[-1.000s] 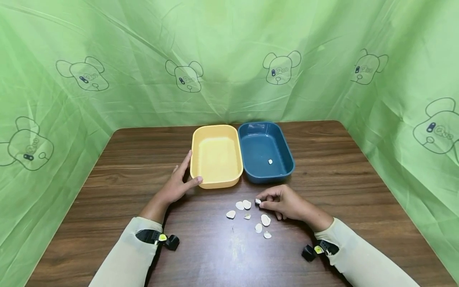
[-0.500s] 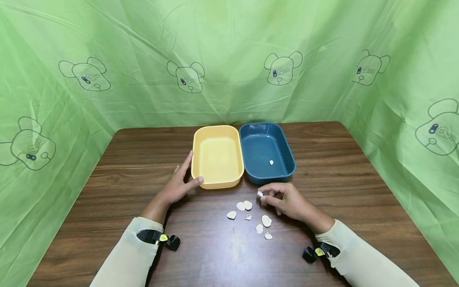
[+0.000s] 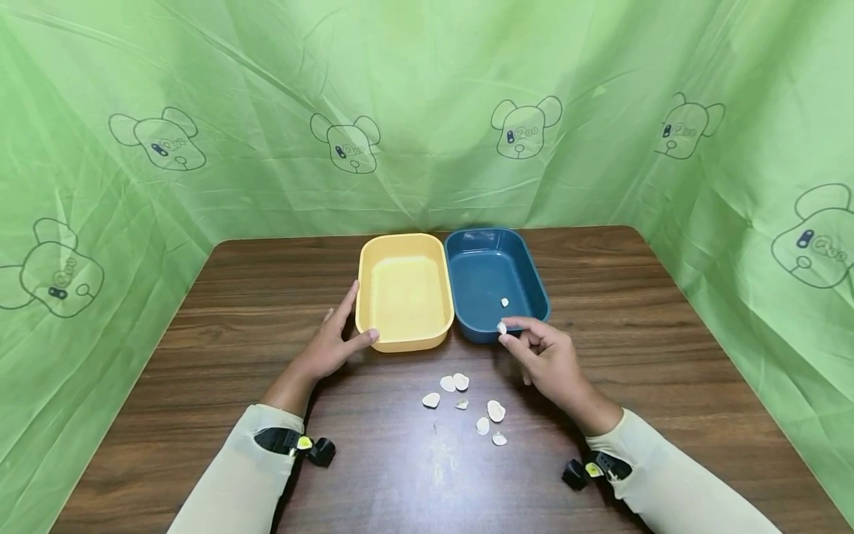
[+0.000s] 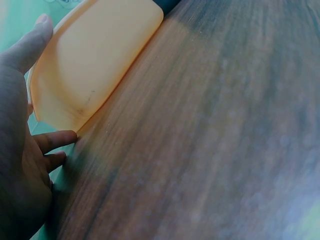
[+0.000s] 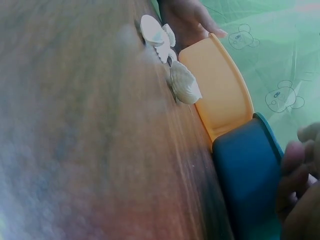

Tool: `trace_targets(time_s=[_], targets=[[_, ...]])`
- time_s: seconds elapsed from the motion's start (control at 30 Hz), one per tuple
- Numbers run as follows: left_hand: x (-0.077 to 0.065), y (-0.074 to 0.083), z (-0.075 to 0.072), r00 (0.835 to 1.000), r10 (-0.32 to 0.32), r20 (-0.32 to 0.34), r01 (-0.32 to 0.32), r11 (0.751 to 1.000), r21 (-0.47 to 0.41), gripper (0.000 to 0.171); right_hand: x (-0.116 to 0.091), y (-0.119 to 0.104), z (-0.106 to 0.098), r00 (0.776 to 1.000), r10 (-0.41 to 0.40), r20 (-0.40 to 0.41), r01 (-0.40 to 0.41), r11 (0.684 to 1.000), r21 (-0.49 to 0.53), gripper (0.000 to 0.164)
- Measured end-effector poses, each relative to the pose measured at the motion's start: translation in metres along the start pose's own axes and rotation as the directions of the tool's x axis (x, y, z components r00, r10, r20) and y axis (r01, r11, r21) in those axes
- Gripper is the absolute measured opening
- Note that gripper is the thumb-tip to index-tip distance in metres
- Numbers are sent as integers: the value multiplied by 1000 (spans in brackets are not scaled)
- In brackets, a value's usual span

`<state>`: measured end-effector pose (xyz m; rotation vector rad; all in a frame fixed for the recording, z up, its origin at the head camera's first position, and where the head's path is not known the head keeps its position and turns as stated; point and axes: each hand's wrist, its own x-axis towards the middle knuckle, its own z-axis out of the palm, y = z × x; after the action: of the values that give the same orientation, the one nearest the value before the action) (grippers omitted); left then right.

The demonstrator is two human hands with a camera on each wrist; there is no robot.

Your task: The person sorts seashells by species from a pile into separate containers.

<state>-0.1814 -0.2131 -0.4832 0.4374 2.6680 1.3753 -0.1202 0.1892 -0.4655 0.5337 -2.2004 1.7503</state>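
My right hand [image 3: 550, 360] pinches a small white seashell [image 3: 502, 328] between thumb and index finger, over the near rim of the blue tray [image 3: 490, 285]. One shell [image 3: 504, 302] lies on that tray's floor. At the left, my left hand [image 3: 327, 345] rests against the near left corner of the yellow tray [image 3: 405, 345], thumb on its rim and fingers extended along its side. Several white shells [image 3: 496, 411] are scattered on the table in front of the trays; the right wrist view shows ridges on one shell [image 5: 184, 84]. The held shell is mostly hidden in that view.
Both trays stand side by side, touching, at the back of the brown wooden table [image 3: 280, 274]. A green curtain [image 3: 427, 170] with bear drawings hangs behind and at both sides.
My right hand has lifted the shell from the table and carried it up and forward to the blue tray's near rim. My left hand has stayed at the yellow tray.
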Motion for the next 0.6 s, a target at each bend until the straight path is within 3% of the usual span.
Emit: trace_targets(time_s=[0.13, 0.3, 0.6], targets=[[0, 0, 0, 1000, -2, -1, 2, 1000, -3, 104, 2, 0, -1, 991, 75, -111, -75, 997, 0, 22], [0, 1, 0, 1000, 2, -4, -2, 1000, 5, 104, 5, 1, -4, 966, 170, -193, -171, 985, 15, 22], [0, 1, 0, 1000, 13, -3, -13, 1000, -1, 104, 8, 3, -5, 939, 241, -245, -236, 970, 51, 24]])
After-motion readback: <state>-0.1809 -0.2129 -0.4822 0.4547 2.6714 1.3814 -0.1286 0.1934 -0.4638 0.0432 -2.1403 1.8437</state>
